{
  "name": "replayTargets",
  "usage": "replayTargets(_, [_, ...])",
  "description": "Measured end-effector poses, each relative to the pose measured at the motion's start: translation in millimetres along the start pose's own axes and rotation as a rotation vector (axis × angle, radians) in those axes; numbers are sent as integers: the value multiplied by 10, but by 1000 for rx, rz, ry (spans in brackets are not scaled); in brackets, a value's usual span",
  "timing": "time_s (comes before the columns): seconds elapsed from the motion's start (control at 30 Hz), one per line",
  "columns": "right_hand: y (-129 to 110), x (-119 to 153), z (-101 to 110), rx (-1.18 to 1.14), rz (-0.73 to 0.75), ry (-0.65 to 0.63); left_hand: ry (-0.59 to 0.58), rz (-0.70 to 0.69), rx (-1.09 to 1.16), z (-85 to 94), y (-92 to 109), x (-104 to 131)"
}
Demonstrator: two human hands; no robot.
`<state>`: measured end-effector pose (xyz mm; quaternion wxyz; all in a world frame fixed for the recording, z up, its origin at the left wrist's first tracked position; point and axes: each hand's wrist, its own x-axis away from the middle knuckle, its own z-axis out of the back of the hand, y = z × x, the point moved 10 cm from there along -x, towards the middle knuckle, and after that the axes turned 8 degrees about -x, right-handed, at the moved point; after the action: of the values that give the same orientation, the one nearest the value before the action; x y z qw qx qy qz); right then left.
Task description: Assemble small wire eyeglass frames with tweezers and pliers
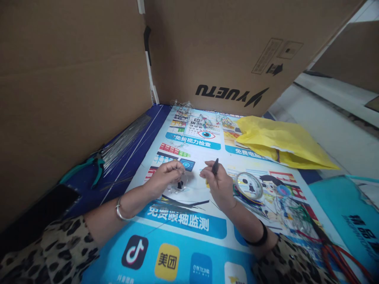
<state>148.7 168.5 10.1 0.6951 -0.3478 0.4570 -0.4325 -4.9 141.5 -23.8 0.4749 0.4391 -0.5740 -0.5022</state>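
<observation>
My left hand (162,178) is closed in a pinch above the printed sheet, holding the upper edge of a clear, beaded-looking loop (185,182). In my right hand (221,189), a slim black pointed tool (215,166) sticks up between the fingers; its exact kind cannot be made out. The two hands are a short way apart, and the tool is clear of the loop. Below them, dark thin strips (189,204) lie on the printed sheet (118,246). Right of my right hand is a round clear spool (249,186), with coloured wires beside it.
Teal-handled pliers (98,170) and a bundle of thin metal wires (126,140) lie at the left. Cardboard walls (189,51) stand behind. A yellow bag (281,138), tangled wires (296,215), red-orange handles (334,256) and a turquoise bag (340,205) are at the right.
</observation>
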Motion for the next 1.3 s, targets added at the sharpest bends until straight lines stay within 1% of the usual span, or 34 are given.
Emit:
replayTargets(0.1, [-102,28,-66,95,103,-33,4,-2,-10,7,-11,1])
replayTargets(0.17, [-140,46,-120,136,147,-62,15,10,-25,21,-32,1])
replayTargets(0.33, [-108,33,-123,167,91,-41,11,17,-44,28,-54,3])
replayTargets(0.4, [-109,30,-137,167,69,-55,9,19,-41,25,-52,5])
replayTargets(0.6, [-221,75,-312,179,138,-231,33,40,6,20,-12,19])
replayTargets(0.7, [-232,83,-325,137,133,-256,45,67,4,30,-25,20])
replayTargets(0.77, [-234,85,-321,115,142,-261,46,72,-14,36,-39,15])
replayTargets(0.83, [-201,72,-279,103,132,-228,43,58,-38,41,-40,9])
replayTargets(0.87, [-159,58,-232,90,104,-188,44,45,-49,44,-35,6])
replayTargets(0.97, [38,20,-70,-26,-52,-52,40,7,-80,41,-14,-1])
replayTargets(1.03, [105,9,-37,-117,-111,-32,33,-7,-93,33,-5,-3])
replayTargets(1.07, [100,3,-39,-135,-112,-43,31,-12,-95,30,-2,-4])
replayTargets(1.13, [39,-10,-48,-80,-73,-71,33,-23,-92,27,6,-5])
replayTargets(1.3, [-122,-12,-118,227,72,-126,40,-54,-88,23,34,-2])
